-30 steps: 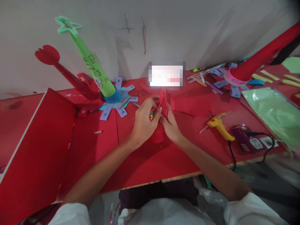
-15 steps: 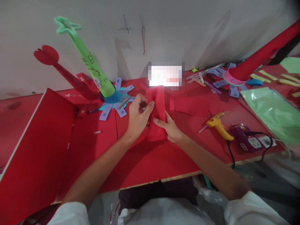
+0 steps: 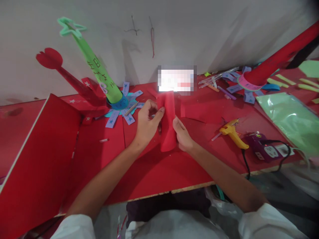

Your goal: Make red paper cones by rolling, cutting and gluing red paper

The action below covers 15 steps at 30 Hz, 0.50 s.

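Observation:
A folded piece of red paper (image 3: 168, 129) is held upright over the red table, curving lengthwise. My left hand (image 3: 147, 121) grips its left side, thumb on the front face and fingers bent behind. On the right edge, my right hand (image 3: 183, 134) is closed, its thumb along the edge and its other fingers partly hidden. Just behind the paper stands a bright, blurred-out screen (image 3: 175, 80). Flat on the table to the right lies another red paper piece (image 3: 199, 111).
At left stand a red panel (image 3: 37, 159), a green paper cone (image 3: 99, 71) and a red heart-topped stem (image 3: 74, 79). To the right are a yellow glue gun (image 3: 233, 132), a purple power socket (image 3: 266, 149) with cords, a red cone (image 3: 279, 59) and green sheets (image 3: 291, 119).
My right thumb has moved from the paper's front face to its right edge. The paper's lower part now bows into a rounder curve. My left hand stays nearly still.

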{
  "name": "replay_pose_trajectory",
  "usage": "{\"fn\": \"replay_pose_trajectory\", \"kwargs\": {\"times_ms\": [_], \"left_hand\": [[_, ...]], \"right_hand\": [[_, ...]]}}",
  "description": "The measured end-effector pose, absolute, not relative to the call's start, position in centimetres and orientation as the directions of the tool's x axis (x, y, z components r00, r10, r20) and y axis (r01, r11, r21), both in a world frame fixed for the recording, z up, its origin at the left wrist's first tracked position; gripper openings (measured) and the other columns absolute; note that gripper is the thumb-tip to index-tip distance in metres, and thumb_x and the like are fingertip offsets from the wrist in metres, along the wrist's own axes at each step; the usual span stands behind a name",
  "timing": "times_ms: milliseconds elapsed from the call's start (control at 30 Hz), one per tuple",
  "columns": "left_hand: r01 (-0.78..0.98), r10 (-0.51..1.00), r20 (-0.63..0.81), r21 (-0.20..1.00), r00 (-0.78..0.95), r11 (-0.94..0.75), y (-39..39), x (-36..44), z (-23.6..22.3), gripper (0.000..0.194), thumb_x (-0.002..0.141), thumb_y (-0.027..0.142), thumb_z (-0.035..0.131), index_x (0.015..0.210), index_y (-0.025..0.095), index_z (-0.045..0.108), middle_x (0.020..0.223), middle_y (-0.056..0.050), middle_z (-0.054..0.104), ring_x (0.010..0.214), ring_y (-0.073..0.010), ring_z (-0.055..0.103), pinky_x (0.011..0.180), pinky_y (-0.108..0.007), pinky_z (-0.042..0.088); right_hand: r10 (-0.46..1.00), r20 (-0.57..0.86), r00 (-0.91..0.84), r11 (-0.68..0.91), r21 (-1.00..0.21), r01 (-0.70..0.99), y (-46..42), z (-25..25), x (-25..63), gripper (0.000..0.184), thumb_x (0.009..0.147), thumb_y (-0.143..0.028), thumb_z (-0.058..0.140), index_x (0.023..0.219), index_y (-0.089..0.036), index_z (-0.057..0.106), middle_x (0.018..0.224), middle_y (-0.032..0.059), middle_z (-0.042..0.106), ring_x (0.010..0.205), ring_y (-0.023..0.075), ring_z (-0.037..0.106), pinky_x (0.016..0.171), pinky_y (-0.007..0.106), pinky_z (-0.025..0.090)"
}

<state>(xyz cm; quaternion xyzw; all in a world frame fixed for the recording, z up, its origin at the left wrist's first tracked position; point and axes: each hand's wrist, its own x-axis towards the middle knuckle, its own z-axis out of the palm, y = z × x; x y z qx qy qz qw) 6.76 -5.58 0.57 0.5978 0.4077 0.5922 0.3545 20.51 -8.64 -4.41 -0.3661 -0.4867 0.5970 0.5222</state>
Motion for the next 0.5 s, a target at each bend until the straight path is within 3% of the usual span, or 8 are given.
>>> {"fn": "replay_pose_trajectory", "kwargs": {"times_ms": [133,500], "left_hand": [[0.107,0.891,0.451,0.889,-0.041,-0.445,-5.53,6.85,0.93,0.04,0.095,0.047,0.076,0.076,0.023,0.05,0.069,0.003,0.053,0.06,-0.0114,0.048,0.053,-0.029,0.04],[0.102,0.909,0.417,0.905,-0.012,-0.414,-5.63,6.86,0.85,0.039,0.096,0.048,0.075,0.078,0.023,0.051,0.073,0.002,0.053,0.064,-0.0128,0.047,0.058,-0.031,0.038]], "right_hand": [[0.99,0.02,-0.138,-0.031,-0.933,-0.359,-8.33,-4.81,20.59,0.07,0.083,-0.084,0.072,0.133,-0.035,0.069,0.129,0.0041,0.08,0.136,0.0301,0.069,0.107,0.049,0.064],[0.997,0.003,-0.076,-0.022,-0.947,-0.321,-8.16,-4.52,20.98,0.078,0.07,-0.091,0.078,0.119,-0.03,0.072,0.12,0.0062,0.082,0.12,0.0319,0.076,0.102,0.047,0.065]]}}
